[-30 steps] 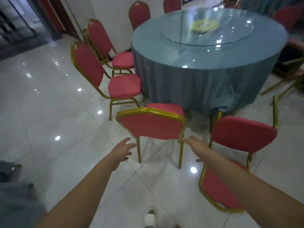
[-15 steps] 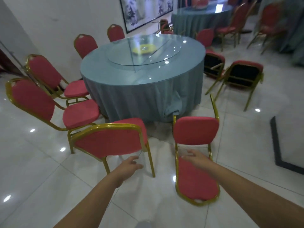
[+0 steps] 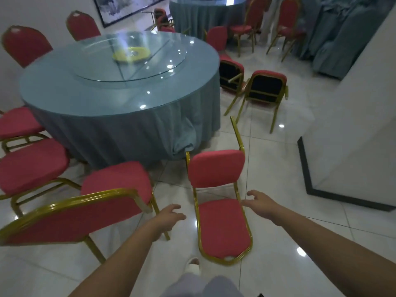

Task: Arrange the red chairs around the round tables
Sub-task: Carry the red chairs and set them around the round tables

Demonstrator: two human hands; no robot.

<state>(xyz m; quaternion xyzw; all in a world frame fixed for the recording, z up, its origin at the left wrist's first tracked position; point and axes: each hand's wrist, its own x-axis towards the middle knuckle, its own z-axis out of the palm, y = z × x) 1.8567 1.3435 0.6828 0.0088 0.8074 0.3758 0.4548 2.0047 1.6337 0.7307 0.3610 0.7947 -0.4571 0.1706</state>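
Altogether eleven red chairs can be counted, with one or two more half hidden at the top centre. Five stand upright along the left side of the near round table [image 3: 128,99]: the nearest chair [image 3: 70,215] at lower left, two seats [image 3: 32,163] [image 3: 17,123] at the left edge, and two backrests [image 3: 25,43] [image 3: 82,24] at upper left. A sixth backrest [image 3: 216,37] shows behind the table's right rim.

One toppled chair [image 3: 216,168] lies on its back at lower centre, just beside the table's cloth, backrest flat on the tiles and seat facing the camera. Two tipped chairs [image 3: 231,76] [image 3: 265,86] show black undersides at right of the table. Two upright chairs [image 3: 246,28] [image 3: 289,28] stand by the second round table [image 3: 205,16] at top centre — two tables in all.

Both hands are empty, fingers loosely spread. The left hand [image 3: 171,215] hovers between the nearest chair and the toppled chair. The right hand [image 3: 260,202] is at the toppled chair's right frame rail — whether its fingertips touch the rail cannot be told.

One glass turntable [image 3: 132,61] tops the near table. One framed picture [image 3: 120,7] hangs at upper left, a cloth pile [image 3: 342,39] sits at upper right, and one white shoe [image 3: 192,264] shows at the bottom.
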